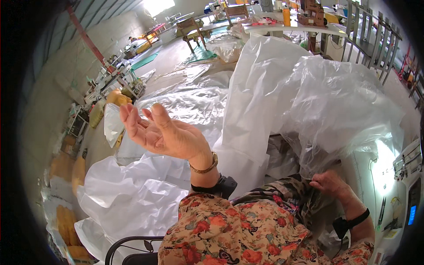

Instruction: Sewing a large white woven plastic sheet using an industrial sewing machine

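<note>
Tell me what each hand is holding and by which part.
Left hand: raised, open, holding nothing. Right hand: grip on the lower edge of the clear plastic sheet, bunched at the lap.

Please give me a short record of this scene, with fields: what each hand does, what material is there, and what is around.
left hand: raised, palm open, fingers spread, holding nothing
right hand: low at the lap, its grip closed on the clear plastic sheet
material: big white sheet piled around the person
right side: sewing machine on a white table
background: wooden chair on the floor, shelves along the left wall
</note>
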Demonstrator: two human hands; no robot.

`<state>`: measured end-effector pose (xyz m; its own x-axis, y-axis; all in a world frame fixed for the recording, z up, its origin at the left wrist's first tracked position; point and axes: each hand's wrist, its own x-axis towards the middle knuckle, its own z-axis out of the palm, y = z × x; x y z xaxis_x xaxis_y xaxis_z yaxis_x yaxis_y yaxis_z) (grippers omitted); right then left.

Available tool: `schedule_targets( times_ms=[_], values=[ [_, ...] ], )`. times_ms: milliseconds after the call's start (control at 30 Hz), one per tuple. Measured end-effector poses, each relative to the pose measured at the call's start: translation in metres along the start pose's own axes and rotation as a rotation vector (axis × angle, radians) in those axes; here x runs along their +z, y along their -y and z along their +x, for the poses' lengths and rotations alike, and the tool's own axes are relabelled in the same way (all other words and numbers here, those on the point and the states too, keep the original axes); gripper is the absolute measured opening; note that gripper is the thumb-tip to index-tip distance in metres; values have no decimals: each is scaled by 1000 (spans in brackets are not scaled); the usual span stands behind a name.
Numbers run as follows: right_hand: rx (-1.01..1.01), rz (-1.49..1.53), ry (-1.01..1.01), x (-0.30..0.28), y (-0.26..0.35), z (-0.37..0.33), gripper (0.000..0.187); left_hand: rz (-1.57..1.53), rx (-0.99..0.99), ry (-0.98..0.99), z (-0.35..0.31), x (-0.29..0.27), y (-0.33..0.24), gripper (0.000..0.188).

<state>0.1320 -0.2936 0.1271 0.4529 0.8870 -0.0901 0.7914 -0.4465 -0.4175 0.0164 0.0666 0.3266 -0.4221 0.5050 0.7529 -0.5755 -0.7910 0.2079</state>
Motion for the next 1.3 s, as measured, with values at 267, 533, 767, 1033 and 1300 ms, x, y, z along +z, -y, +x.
schedule_targets(
  times_ms=[267, 533, 767, 1033, 1300],
  values=[
    [22, -28, 52, -7, 5, 1, 31, -69, -175, -104, 8, -4, -1, 40],
    [105, 95, 69, -14, 15, -1, 30, -1001, -916, 232, 7, -6, 6, 45],
    [93, 113, 67, -12, 11, -2, 31, -1654, -1382, 248, -38, 35, -30, 55],
    [99, 124, 139, -19, 12, -1, 32, -1976, -1481, 336, -54, 73, -63, 52],
    [72, 118, 131, -15, 10, -2, 29, -1873, -1540, 358, -55, 69, -61, 51]
  ],
)
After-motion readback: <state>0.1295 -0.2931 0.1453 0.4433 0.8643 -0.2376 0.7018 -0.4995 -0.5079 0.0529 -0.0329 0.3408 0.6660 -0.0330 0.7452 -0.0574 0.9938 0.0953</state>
